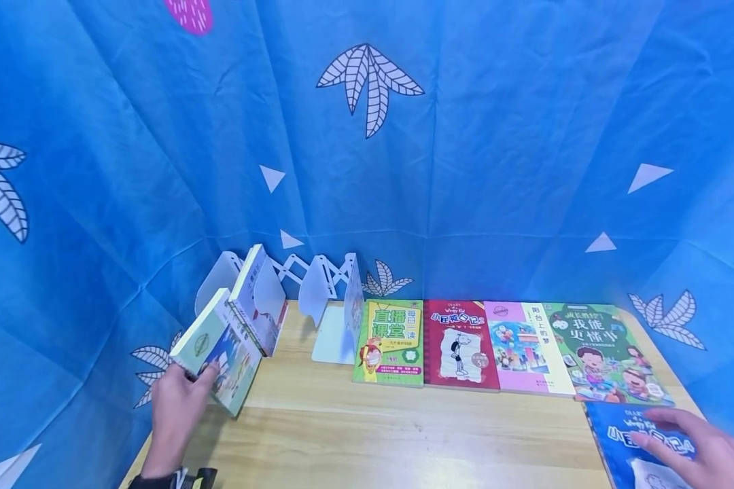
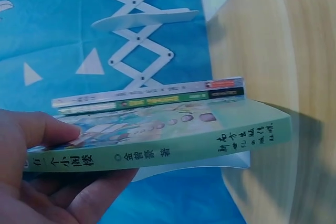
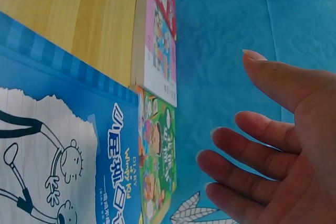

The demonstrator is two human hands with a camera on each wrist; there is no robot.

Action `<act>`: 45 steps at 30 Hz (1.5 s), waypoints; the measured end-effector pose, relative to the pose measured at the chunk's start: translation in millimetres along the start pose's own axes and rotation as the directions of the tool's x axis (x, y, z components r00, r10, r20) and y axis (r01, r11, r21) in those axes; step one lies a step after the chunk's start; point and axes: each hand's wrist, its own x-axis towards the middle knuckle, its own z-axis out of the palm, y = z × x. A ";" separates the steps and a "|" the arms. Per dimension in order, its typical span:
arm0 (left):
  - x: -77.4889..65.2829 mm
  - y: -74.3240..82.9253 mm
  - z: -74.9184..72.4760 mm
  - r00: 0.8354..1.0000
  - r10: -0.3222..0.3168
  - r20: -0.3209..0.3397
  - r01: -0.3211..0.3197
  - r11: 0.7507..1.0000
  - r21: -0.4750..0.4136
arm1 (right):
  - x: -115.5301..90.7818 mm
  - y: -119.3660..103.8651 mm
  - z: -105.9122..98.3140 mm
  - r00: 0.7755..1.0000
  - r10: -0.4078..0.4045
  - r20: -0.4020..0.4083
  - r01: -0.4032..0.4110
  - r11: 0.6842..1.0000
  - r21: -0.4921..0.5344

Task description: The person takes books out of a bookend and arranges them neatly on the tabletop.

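My left hand (image 1: 180,401) grips a pale green book (image 1: 223,367) by its upper near corner, thumb on the illustrated cover and fingers behind. In the left wrist view the spine of this green book (image 2: 173,150) faces the camera, close beside two thinner books (image 2: 157,98) that stand in the rack. The white folding bookrack (image 1: 318,288) stands against the backdrop. Over at the right, my right hand (image 1: 703,448) hovers by a blue book (image 1: 618,455) with a cartoon cover. Its fingers (image 3: 252,148) are relaxed and spread from the thumb, holding nothing.
Lying in a row along the table's back are a yellow-green book (image 1: 391,343), a red book (image 1: 461,346), a pink and white book (image 1: 529,350) and a green book (image 1: 614,353). A blue patterned cloth (image 1: 495,136) hangs around the wooden table (image 1: 404,435).
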 end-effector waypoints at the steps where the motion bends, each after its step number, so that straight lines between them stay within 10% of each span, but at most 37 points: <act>1: -2.3 1.2 -1.6 1.000 -0.002 -0.010 0.002 1.000 0.010 | -0.2 -0.8 0.3 1.000 -0.003 -0.004 0.003 1.000 0.001; 8: -16.9 11.5 -12.0 0.997 -0.075 0.008 0.075 0.997 0.013 | -0.1 -3.7 2.9 0.999 -0.029 -0.017 0.029 1.000 0.001; 21: -47.6 33.8 -8.4 0.993 0.008 0.121 0.005 0.994 -0.109 | 1.3 -20.4 5.7 0.997 -0.071 0.036 0.070 0.997 0.038; 31: -58.9 57.2 11.5 0.944 0.026 0.328 0.068 0.960 -0.271 | -0.8 -46.6 12.1 0.987 -0.161 -0.008 0.161 0.983 0.090; 45: -80.1 95.0 40.2 0.889 0.164 0.428 0.041 0.902 -0.431 | -8.0 -103.2 24.3 0.941 -0.325 -0.096 0.337 0.928 0.157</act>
